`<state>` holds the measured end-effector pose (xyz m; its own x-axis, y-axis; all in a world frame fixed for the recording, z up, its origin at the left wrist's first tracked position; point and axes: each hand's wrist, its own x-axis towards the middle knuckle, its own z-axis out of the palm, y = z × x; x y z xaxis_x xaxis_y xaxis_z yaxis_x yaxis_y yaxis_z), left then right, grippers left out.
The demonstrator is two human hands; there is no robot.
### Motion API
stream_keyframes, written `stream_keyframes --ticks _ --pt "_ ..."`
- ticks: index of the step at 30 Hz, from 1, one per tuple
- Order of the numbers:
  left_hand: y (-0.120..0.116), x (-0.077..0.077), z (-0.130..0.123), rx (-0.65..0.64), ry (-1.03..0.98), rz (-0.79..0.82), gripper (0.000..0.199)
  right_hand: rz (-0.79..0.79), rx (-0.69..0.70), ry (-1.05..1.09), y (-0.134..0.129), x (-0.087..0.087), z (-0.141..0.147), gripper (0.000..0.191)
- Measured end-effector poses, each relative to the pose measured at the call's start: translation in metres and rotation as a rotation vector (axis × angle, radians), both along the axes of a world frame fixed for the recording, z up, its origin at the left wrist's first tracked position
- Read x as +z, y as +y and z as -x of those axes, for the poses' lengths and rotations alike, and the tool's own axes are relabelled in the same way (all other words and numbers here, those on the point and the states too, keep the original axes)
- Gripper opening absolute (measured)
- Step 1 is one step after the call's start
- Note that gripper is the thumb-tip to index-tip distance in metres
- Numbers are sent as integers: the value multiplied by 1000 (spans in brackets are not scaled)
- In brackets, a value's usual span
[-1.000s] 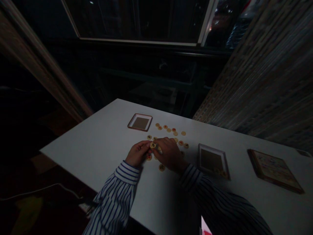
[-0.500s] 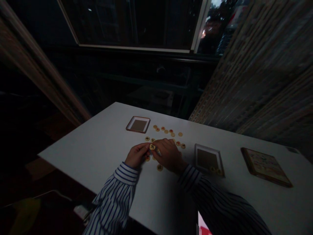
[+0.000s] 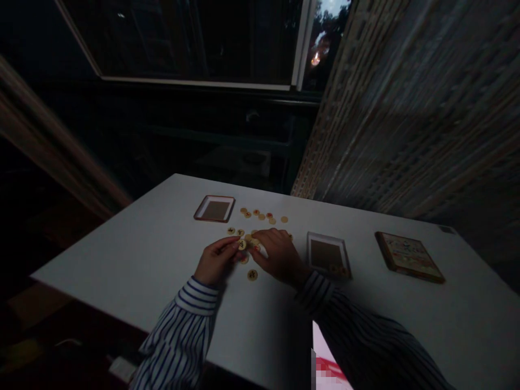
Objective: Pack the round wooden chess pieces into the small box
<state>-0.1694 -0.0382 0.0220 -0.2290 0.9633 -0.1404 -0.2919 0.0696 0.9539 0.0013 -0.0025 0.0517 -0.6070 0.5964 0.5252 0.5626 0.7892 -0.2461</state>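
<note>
My left hand (image 3: 219,257) pinches a round Chinese chess piece (image 3: 242,245) with a black character between thumb and fingertips. Right beside it, my right hand (image 3: 280,254) is bent low over the loose pieces, thumb and index finger apart. Pieces show in that gap, and its other fingers hide part of the group. A black-marked piece (image 3: 252,275) lies on the table nearer to me. Two more black-marked ones, including this piece (image 3: 231,231), sit just beyond my left hand.
Farther back lie several pieces (image 3: 261,216), some red-marked, some blank side up. An open shallow box (image 3: 196,218) stands at the back left. Another tray (image 3: 310,254), right of my hands, holds a couple of pieces. A flat patterned box (image 3: 410,257) lies farther right on the white table (image 3: 122,260).
The view has swung to the right. My right thumb and index finger have come away from the piece, which stays in my left hand, and now hover over the loose pieces.
</note>
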Motion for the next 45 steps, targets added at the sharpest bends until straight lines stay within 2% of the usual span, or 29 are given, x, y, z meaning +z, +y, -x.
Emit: stream_keyframes --ticks 14,24,37,45 --pt "0 12 -24 -119 -27 -16 43 -31 -206 162 12 14 -53 26" --pt "7 29 -60 -172 44 -59 42 44 -274 181 14 21 -87 25" --pt "24 32 -104 -254 124 -108 37 126 -286 203 19 27 -132 18" --pt "39 26 -128 -309 115 -100 37 169 -304 229 22 25 -149 19"
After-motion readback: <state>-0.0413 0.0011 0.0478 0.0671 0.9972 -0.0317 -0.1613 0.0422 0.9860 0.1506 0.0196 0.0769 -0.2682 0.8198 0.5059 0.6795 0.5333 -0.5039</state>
